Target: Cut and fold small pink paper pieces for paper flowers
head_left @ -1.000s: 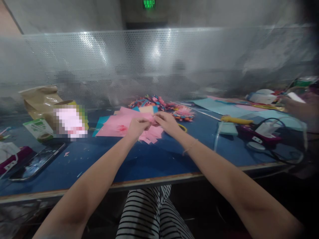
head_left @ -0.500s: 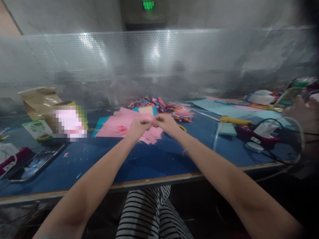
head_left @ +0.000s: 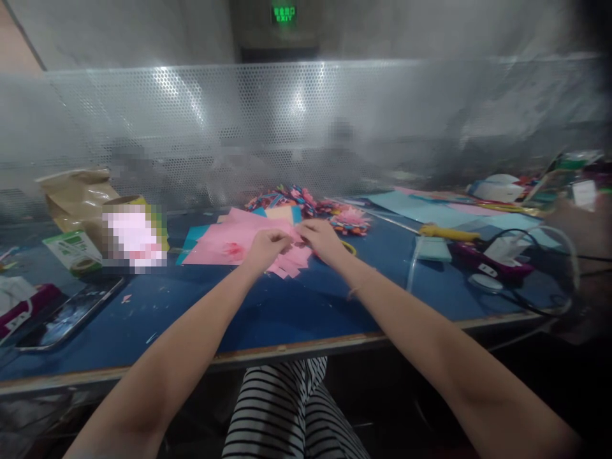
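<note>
Over a stack of pink paper sheets [head_left: 215, 245], my left hand [head_left: 270, 247] is closed in a pinch. My right hand [head_left: 318, 237] pinches too, a short gap to its right. Something small and pink seems to be between the fingertips, too blurred to make out. Small cut pink paper pieces [head_left: 289, 262] lie under and in front of the hands. Blue sheets [head_left: 189, 245] stick out beneath the pink stack at the left. Behind the hands sits a pile of folded multicoloured paper pieces [head_left: 296, 196], with a pink-topped paper bundle [head_left: 351, 220] at its right.
At left are a phone [head_left: 71, 317], a green-and-white packet [head_left: 74, 252] and a brown paper bag [head_left: 79, 197]. At right lie a yellow-handled tool [head_left: 449, 233], a purple power strip [head_left: 492, 261] with cables and light blue sheets [head_left: 421, 209]. A blurred person's hand [head_left: 574, 223] shows at far right.
My hands have moved slightly apart; their fingertips were together before. At far right, the other person's hand has shifted, and a white object now shows above it.
</note>
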The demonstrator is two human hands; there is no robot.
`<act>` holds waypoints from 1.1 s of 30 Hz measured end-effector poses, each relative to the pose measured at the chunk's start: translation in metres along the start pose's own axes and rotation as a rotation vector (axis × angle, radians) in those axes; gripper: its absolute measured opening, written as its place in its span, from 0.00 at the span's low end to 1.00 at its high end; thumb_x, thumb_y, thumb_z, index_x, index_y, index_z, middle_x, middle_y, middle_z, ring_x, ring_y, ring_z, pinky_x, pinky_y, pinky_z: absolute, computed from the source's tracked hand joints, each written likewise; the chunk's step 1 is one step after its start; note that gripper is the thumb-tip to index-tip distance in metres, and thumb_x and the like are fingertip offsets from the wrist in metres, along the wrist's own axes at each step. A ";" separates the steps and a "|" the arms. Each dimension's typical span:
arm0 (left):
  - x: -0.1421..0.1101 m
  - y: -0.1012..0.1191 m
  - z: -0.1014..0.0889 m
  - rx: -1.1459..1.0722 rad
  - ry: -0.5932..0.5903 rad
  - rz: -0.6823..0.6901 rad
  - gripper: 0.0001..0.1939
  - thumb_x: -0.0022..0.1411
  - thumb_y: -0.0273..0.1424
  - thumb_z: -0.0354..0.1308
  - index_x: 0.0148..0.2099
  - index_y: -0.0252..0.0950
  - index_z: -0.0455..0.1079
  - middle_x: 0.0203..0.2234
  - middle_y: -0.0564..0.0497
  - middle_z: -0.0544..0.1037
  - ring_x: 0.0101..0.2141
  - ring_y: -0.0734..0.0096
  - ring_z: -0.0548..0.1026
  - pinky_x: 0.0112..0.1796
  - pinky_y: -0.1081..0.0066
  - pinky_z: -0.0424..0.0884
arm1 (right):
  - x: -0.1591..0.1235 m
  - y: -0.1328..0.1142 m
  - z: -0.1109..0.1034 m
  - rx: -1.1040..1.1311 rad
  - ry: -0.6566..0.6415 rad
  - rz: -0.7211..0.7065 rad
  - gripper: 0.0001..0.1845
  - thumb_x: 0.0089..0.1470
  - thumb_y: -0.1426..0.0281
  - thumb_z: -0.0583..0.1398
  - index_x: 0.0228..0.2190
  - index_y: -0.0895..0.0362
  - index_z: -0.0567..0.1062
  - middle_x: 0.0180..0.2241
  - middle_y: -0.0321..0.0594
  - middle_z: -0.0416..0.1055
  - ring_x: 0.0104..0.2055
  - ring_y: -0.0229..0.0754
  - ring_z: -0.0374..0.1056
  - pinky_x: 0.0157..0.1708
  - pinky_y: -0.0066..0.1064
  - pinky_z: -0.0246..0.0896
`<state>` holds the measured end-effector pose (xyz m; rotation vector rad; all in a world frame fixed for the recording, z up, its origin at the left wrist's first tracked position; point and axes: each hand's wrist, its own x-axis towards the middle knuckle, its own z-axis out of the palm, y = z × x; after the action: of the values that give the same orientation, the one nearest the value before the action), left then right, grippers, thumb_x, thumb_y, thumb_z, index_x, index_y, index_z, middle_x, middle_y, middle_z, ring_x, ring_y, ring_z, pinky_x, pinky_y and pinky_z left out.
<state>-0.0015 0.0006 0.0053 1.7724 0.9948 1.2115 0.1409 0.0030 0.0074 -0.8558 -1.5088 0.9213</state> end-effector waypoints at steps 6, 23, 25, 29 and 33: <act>0.000 0.002 0.001 -0.043 -0.045 -0.055 0.04 0.43 0.27 0.54 0.22 0.31 0.68 0.15 0.53 0.70 0.17 0.79 0.65 0.23 0.75 0.63 | 0.001 0.002 -0.005 -0.077 -0.075 -0.027 0.11 0.41 0.64 0.57 0.19 0.60 0.69 0.15 0.31 0.61 0.18 0.30 0.60 0.22 0.26 0.62; 0.000 0.004 0.000 -0.638 0.036 -0.370 0.05 0.47 0.26 0.55 0.25 0.29 0.68 0.18 0.49 0.72 0.22 0.77 0.70 0.31 0.73 0.68 | -0.004 0.004 -0.004 -0.696 -0.017 -0.837 0.07 0.48 0.73 0.54 0.27 0.58 0.73 0.29 0.41 0.67 0.33 0.36 0.63 0.34 0.29 0.60; 0.001 0.004 -0.001 -0.674 0.078 -0.335 0.02 0.47 0.22 0.54 0.25 0.28 0.68 0.18 0.50 0.71 0.22 0.79 0.70 0.32 0.73 0.68 | -0.004 0.006 -0.003 -0.701 -0.041 -0.832 0.07 0.48 0.72 0.55 0.29 0.59 0.73 0.31 0.43 0.66 0.35 0.37 0.62 0.36 0.31 0.61; 0.000 0.007 -0.002 -0.686 0.121 -0.339 0.02 0.45 0.20 0.54 0.25 0.28 0.68 0.18 0.50 0.72 0.22 0.79 0.70 0.33 0.73 0.68 | -0.003 0.009 -0.003 -0.721 -0.095 -0.797 0.11 0.47 0.71 0.55 0.34 0.58 0.72 0.33 0.44 0.64 0.38 0.40 0.61 0.39 0.36 0.60; 0.000 0.008 -0.002 -0.646 0.070 -0.288 0.08 0.41 0.19 0.57 0.29 0.28 0.67 0.20 0.50 0.72 0.25 0.77 0.71 0.35 0.71 0.67 | -0.003 0.009 -0.002 -0.661 -0.082 -0.727 0.12 0.47 0.72 0.54 0.35 0.58 0.72 0.35 0.44 0.63 0.39 0.39 0.61 0.39 0.35 0.60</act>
<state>-0.0020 -0.0026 0.0126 1.0527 0.7470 1.2334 0.1438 0.0039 -0.0015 -0.6254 -2.0324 -0.0934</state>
